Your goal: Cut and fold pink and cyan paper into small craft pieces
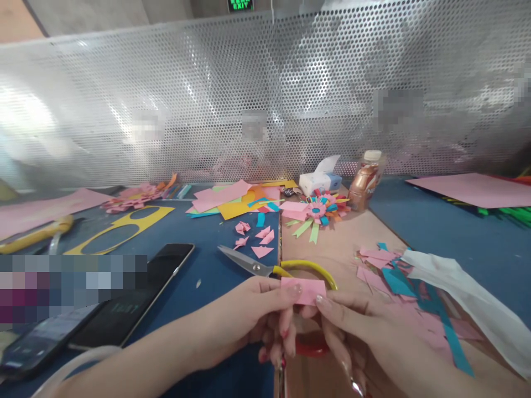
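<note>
A small pink paper rectangle [309, 288] is pinched between both hands at the lower centre. My left hand [267, 304] grips its left part with the thumb on top. My right hand [352, 320] holds its right lower corner between thumb and fingers. Just beyond the hands, scissors [255, 266] lie with the blades pointing left and their yellow handle partly hidden behind the paper and hands. Several small folded pink pieces [262, 251] lie past the blades. A red round object [311, 344] shows partly beneath the hands.
Two phones [141, 293] lie at left, near a yellow-handled tool [37, 235] and a yellow cut-out sheet [124, 229]. Coloured sheets [232, 202], a paper flower [316, 210], a tissue box [319, 182] and a bottle [365, 179] stand or lie farther back. Paper scraps [398, 282] and white tissue [464, 298] are at right.
</note>
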{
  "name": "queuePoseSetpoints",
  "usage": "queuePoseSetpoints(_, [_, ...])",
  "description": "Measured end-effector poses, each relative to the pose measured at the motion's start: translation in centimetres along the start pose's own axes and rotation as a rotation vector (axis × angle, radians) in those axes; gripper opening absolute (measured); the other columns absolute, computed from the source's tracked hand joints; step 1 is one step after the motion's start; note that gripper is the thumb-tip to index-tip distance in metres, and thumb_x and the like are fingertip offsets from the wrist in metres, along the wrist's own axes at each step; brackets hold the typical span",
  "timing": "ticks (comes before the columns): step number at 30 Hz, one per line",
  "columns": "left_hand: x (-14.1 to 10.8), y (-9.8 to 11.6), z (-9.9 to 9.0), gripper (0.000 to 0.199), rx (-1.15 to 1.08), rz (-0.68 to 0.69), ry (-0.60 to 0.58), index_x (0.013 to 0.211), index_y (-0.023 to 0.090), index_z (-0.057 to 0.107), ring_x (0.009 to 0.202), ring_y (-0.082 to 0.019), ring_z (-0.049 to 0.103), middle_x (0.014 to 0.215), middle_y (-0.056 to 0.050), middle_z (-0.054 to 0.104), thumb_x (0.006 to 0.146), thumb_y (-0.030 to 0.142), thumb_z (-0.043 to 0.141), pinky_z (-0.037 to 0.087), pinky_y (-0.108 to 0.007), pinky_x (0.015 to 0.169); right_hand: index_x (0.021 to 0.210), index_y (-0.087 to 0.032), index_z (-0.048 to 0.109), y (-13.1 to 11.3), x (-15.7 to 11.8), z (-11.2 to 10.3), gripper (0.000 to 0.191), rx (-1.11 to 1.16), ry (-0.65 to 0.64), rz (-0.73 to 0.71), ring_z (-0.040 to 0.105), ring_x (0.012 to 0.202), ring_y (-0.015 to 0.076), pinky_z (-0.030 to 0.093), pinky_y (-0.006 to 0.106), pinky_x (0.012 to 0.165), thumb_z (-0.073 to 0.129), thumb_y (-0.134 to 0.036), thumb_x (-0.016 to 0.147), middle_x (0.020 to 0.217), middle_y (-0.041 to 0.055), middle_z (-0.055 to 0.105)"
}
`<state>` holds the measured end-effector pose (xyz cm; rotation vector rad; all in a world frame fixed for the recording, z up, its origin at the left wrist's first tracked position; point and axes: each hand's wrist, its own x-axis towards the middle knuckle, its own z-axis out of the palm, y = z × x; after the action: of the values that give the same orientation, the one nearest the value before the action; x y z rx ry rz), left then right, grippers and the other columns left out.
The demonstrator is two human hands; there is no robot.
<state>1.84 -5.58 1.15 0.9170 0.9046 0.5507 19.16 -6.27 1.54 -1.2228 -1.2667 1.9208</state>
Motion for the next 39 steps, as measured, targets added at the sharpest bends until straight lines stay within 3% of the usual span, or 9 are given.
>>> queuePoseSetpoints(2, [-0.1,0.1,0.1,0.039,0.009,-0.010,0.007,0.052,0.012,0.047,0.036,-0.006,0.049,0.048,-0.002,0.056,0.078,0.042,0.046,0.030,-0.014,0.034,0.059,-0.015,0.051,0.1,0.0,-0.1,0.034,0.046,-0.028,-0.019,0.032,0.031,0.0024,0.026,0.013,0.033,0.049,-0.044,0.077,0.038,-0.0047,0.041])
queuePoseSetpoints(6, [-0.1,0.2,-0.1,0.041,-0.042,-0.029,-0.032,0.050,0.012,0.046,0.037,-0.006,0.047,0.045,-0.001,0.052,0.079,0.041,0.043,0.029,-0.016,0.037,0.073,-0.017,0.053,0.4,0.5,-0.3,0.024,0.248,-0.215,0.030,0.022,0.028,0.0023,0.019,0.015,0.030,0.048,-0.040,0.079,0.038,-0.0077,0.035])
queuePoseSetpoints(12, [0.0,0.4,-1.1,0.035,-0.523,0.010,-0.197,0.053,0.014,0.041,0.038,-0.005,0.024,0.043,0.005,0.032,0.082,0.034,0.040,0.021,-0.016,0.039,0.057,-0.014,0.040,-0.4,0.6,-0.2,0.032,0.372,-0.115,0.033,0.013,0.035,0.0004,0.008,0.016,0.035,0.045,-0.031,0.083,0.044,-0.0071,0.028])
queuePoseSetpoints(17, [0.1,0.9,-1.4,0.036,-0.671,0.072,-0.223,0.051,0.014,0.037,0.040,-0.006,0.019,0.045,0.004,0.025,0.083,0.032,0.035,0.019,-0.016,0.040,0.053,-0.014,0.037,-0.4,0.5,-0.3,0.036,0.335,-0.128,0.055,0.012,0.035,0.0009,0.007,0.017,0.035,0.047,-0.034,0.081,0.045,-0.0076,0.023])
queuePoseSetpoints(21, [0.0,0.9,-1.4,0.033,-0.675,0.080,-0.231,0.052,0.014,0.038,0.040,-0.006,0.018,0.046,0.005,0.022,0.080,0.032,0.037,0.016,-0.017,0.039,0.056,-0.016,0.036,-0.3,0.5,-0.6,0.033,0.341,-0.098,0.077,0.006,0.036,0.0020,0.005,0.017,0.035,0.045,-0.034,0.082,0.043,-0.0091,0.014])
queuePoseSetpoints(26, [-0.4,0.8,-1.2,0.004,-0.544,0.114,-0.261,0.063,0.014,0.042,0.042,-0.005,0.021,0.056,0.004,0.027,0.061,0.017,0.044,0.014,-0.021,0.042,0.054,-0.016,0.032,-0.1,0.5,-0.7,0.037,0.328,-0.133,0.092,0.008,0.034,0.0022,0.005,0.016,0.033,0.041,-0.036,0.083,0.041,-0.0084,0.018])
queuePoseSetpoints(32, [-0.7,0.5,-0.6,0.029,-0.429,0.251,-0.323,0.068,0.016,0.038,0.045,-0.004,0.027,0.062,0.003,0.031,0.043,0.002,0.045,0.016,-0.022,0.045,0.053,-0.016,0.030,-0.2,0.4,-0.4,0.038,0.265,-0.124,0.052,0.015,0.034,0.0024,0.014,0.016,0.032,0.042,-0.037,0.082,0.044,-0.0075,0.023])
queuePoseSetpoints(39, [-0.7,0.4,-0.3,0.033,-0.477,0.363,-0.294,0.066,0.015,0.038,0.050,-0.006,0.035,0.060,0.003,0.033,0.037,0.000,0.043,0.021,-0.023,0.048,0.049,-0.015,0.033,-0.2,0.7,-0.3,0.041,0.228,-0.107,0.032,0.020,0.034,0.0029,0.023,0.015,0.031,0.041,-0.038,0.082,0.045,-0.0063,0.025])
